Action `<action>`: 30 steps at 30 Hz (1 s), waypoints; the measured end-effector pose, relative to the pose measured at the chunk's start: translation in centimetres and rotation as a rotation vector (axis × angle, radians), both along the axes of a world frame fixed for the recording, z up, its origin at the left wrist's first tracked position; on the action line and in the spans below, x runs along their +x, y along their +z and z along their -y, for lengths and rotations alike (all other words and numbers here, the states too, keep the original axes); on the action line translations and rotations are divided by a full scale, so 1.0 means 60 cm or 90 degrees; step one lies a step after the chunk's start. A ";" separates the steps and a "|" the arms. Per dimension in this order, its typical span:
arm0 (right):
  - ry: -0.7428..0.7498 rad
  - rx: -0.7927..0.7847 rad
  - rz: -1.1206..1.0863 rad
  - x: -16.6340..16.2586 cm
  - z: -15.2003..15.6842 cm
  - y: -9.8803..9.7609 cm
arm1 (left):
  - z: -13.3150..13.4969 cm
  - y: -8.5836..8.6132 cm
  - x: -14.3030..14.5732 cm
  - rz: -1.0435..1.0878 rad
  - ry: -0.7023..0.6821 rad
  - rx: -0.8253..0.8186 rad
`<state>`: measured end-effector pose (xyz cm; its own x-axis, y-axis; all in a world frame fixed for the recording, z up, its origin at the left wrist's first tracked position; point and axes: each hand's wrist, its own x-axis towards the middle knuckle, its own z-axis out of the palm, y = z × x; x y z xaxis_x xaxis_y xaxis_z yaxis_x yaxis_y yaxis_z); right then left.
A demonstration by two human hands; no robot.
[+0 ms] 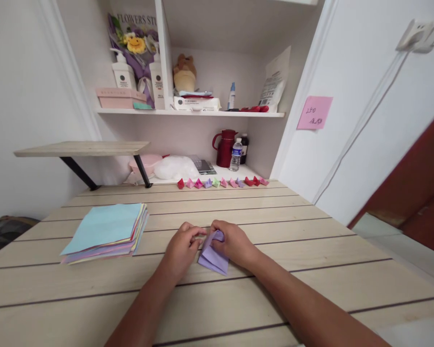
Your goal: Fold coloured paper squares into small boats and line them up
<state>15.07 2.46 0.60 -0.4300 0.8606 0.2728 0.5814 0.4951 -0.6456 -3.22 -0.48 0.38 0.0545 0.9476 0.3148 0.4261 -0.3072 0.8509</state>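
Observation:
A partly folded lilac paper (212,258) lies on the wooden table (311,270) in front of me. My right hand (233,243) is closed over its upper right part, fingers curled on the fold. My left hand (183,246) pinches the paper's top left edge with thumb and fingertips. Both hands rest on the tabletop and meet at the paper's top. To the left lies a stack of coloured paper sheets (106,231), light blue on top.
A row of several small folded paper boats (222,182) in red, pink, purple and green lines the table's far edge. Behind stand a red jug (224,147), a water bottle (235,155) and shelves with bottles. A small raised wooden shelf (81,148) sits at the left.

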 end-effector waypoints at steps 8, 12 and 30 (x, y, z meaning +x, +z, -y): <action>0.027 0.019 0.040 -0.003 0.008 0.000 | 0.067 -0.005 -0.005 -0.100 -0.006 0.026; 0.029 0.029 0.038 -0.005 0.008 -0.005 | 0.073 -0.008 0.006 -0.179 0.020 0.044; 0.233 0.069 0.087 0.114 0.011 0.016 | 0.078 -0.007 0.009 -0.513 -0.028 0.110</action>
